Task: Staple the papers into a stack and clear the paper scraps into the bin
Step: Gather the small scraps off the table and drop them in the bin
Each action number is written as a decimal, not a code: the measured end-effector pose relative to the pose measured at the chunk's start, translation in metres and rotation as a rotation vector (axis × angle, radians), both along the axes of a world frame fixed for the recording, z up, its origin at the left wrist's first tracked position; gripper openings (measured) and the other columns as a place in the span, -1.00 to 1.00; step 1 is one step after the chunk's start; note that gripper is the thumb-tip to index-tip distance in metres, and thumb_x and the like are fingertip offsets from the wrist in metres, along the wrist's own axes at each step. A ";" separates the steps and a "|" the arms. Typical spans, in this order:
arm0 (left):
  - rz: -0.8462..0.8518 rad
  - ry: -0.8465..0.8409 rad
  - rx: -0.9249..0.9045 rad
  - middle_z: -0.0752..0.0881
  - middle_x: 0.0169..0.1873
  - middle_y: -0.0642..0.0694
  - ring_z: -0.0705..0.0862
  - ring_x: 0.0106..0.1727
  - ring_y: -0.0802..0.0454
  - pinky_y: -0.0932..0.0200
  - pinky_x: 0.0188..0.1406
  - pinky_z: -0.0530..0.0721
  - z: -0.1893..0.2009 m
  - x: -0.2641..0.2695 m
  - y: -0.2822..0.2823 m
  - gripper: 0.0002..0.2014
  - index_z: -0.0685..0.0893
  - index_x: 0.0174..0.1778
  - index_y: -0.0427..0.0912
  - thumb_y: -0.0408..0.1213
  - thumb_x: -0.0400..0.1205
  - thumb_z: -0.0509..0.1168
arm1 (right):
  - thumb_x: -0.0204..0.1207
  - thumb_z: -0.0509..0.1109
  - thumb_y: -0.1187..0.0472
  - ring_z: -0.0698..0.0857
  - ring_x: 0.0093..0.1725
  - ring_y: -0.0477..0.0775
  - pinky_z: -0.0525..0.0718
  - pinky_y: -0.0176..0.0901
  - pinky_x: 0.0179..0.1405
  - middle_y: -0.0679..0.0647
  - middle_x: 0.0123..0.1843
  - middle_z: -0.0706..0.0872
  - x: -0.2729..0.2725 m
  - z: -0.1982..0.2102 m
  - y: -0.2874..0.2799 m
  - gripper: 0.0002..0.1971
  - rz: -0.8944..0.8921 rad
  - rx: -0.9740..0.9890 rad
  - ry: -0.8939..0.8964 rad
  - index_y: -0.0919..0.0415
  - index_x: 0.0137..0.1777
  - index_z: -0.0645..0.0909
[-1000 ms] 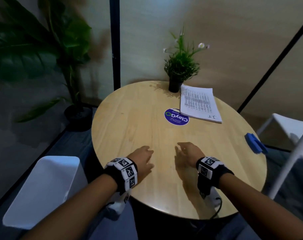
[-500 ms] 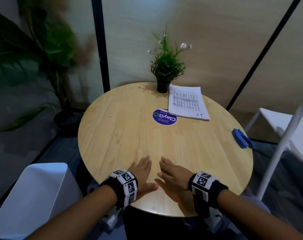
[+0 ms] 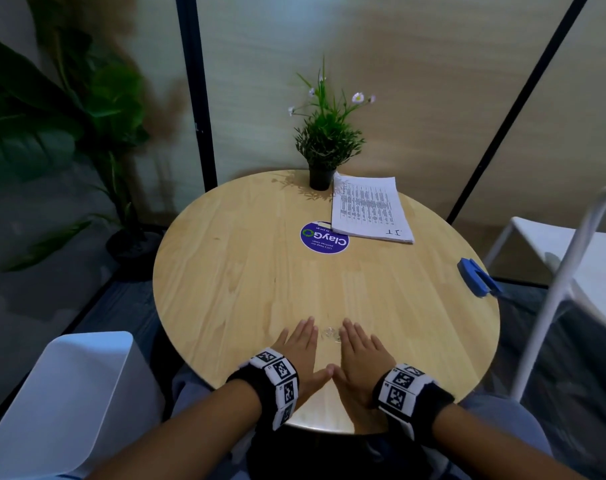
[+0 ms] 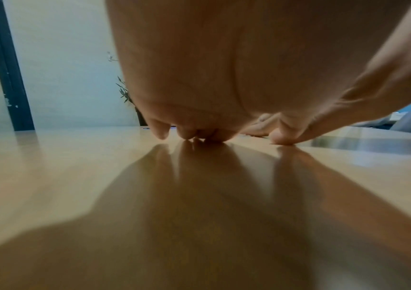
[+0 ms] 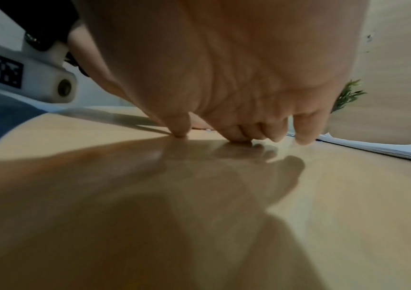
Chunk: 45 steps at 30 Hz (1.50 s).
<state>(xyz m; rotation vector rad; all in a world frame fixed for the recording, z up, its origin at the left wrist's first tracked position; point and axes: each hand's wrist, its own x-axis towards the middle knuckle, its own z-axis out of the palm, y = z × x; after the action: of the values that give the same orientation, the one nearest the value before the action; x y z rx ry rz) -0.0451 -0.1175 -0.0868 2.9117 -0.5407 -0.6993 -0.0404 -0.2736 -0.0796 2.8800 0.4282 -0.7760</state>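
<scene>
A stack of printed white papers (image 3: 370, 208) lies at the far side of the round wooden table (image 3: 232, 278), beside the small potted plant; its edge shows in the right wrist view (image 5: 382, 150). A blue stapler (image 3: 479, 277) sits near the table's right edge. My left hand (image 3: 303, 344) and right hand (image 3: 358, 348) lie flat, palms down, side by side at the near edge, thumbs touching, holding nothing. In the wrist views the left fingers (image 4: 161, 129) and right fingers (image 5: 303, 129) are straight, tips on the wood. A white bin (image 3: 62, 403) stands low on the left.
A small potted plant (image 3: 324, 147) stands at the table's far edge, with a round blue sticker (image 3: 324, 238) in front of it. A white chair (image 3: 571, 258) is on the right. A large leafy floor plant (image 3: 69, 126) fills the left corner.
Both hands have drawn back toward the near edge and come together, flattening until the thumbs touch. The head view has shifted, so the table sits more central.
</scene>
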 end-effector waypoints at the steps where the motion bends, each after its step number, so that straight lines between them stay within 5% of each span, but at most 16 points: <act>1: 0.000 -0.005 -0.013 -0.30 0.66 -0.13 -0.27 0.69 0.00 -0.07 0.66 -0.21 -0.002 0.001 -0.001 -0.21 -0.25 0.64 -0.26 0.18 0.67 -0.13 | 0.62 -0.23 -0.25 -0.25 0.69 0.12 -0.15 0.10 0.64 0.15 0.69 -0.34 0.001 0.001 0.003 -0.22 0.024 0.016 -0.001 0.28 0.64 -0.30; 5: -0.022 0.028 -0.037 -0.30 0.67 -0.08 -0.27 0.69 0.03 -0.11 0.66 -0.21 -0.004 0.008 0.006 -0.31 -0.23 0.65 -0.19 0.00 0.70 -0.09 | 0.70 -0.04 -0.05 -0.17 0.69 0.17 -0.04 0.20 0.63 0.11 0.71 -0.23 0.007 0.010 0.000 -0.40 0.074 0.107 -0.045 0.12 0.67 -0.11; 7: -0.011 0.039 -0.078 -0.28 0.67 -0.08 -0.24 0.70 0.00 -0.13 0.66 -0.18 0.001 0.013 0.010 -0.34 -0.17 0.66 -0.15 -0.09 0.69 -0.04 | 0.67 0.11 0.01 0.16 0.64 0.24 0.25 0.13 0.56 0.19 0.66 0.15 0.016 0.013 -0.004 -0.51 0.005 0.231 -0.156 0.16 0.55 0.26; 10: 0.080 -0.062 -0.174 -0.03 0.68 -0.14 0.00 0.69 -0.08 -0.06 0.68 0.05 0.007 0.019 0.014 -0.37 0.10 0.64 -0.18 -0.18 0.64 0.10 | 0.51 0.38 -0.01 0.54 0.27 0.12 0.49 -0.17 0.20 0.12 0.24 0.58 0.030 0.014 -0.004 -0.66 -0.159 0.441 -0.240 0.06 0.24 0.60; 14: 0.186 -0.188 -0.278 0.41 0.40 -0.10 0.38 0.43 -0.06 0.04 0.43 0.49 0.008 0.027 0.011 -0.54 0.45 0.43 -0.16 -0.20 0.59 0.27 | 0.27 0.61 -0.02 0.52 0.01 -0.06 0.45 -0.29 -0.02 -0.05 0.01 0.52 0.039 0.013 0.006 -0.49 -0.283 0.573 -0.150 0.01 0.24 0.66; 19: 0.214 -0.141 -0.290 0.49 0.28 -0.12 0.48 0.33 -0.09 0.10 0.31 0.52 0.008 0.035 0.003 -0.56 0.51 0.37 -0.16 -0.22 0.57 0.35 | 0.22 0.66 0.12 0.57 -0.13 -0.16 0.44 -0.48 -0.26 -0.14 -0.13 0.60 0.048 0.014 0.014 -0.63 -0.360 0.678 -0.137 0.07 0.06 0.77; 24: 0.235 -0.115 -0.267 0.55 0.23 -0.15 0.57 0.24 -0.12 0.11 0.21 0.55 0.011 0.044 -0.002 -0.58 0.58 0.30 -0.18 -0.20 0.53 0.42 | 0.31 0.61 0.19 0.72 0.00 0.01 0.68 -0.19 0.10 -0.18 -0.30 0.63 0.052 0.022 0.015 -0.78 -0.308 0.691 -0.084 0.17 -0.04 0.81; 29: 0.239 -0.119 -0.271 0.58 0.23 -0.15 0.59 0.23 -0.11 0.14 0.18 0.55 0.013 0.045 -0.002 -0.60 0.60 0.28 -0.17 -0.20 0.53 0.42 | 0.36 0.57 0.21 0.76 -0.02 0.06 0.68 -0.17 0.10 0.11 -0.09 0.84 0.053 0.023 0.015 -0.87 -0.306 0.678 -0.062 0.21 -0.11 0.82; 45: 0.184 -0.069 -0.159 0.73 0.15 -0.21 0.67 0.21 -0.16 0.09 0.18 0.59 0.028 0.055 -0.010 -0.76 0.74 0.16 -0.19 -0.23 0.62 0.32 | 0.48 0.38 0.32 0.75 0.02 0.09 0.61 -0.29 0.01 0.12 0.00 0.82 0.044 0.022 0.019 -0.84 -0.263 0.581 -0.123 0.21 -0.03 0.78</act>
<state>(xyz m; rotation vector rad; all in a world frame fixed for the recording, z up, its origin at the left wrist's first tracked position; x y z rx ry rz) 0.0101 -0.1277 -0.0588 2.7982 -0.3122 -0.5086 0.0032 -0.2547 -0.0580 3.5604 0.3007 -0.5720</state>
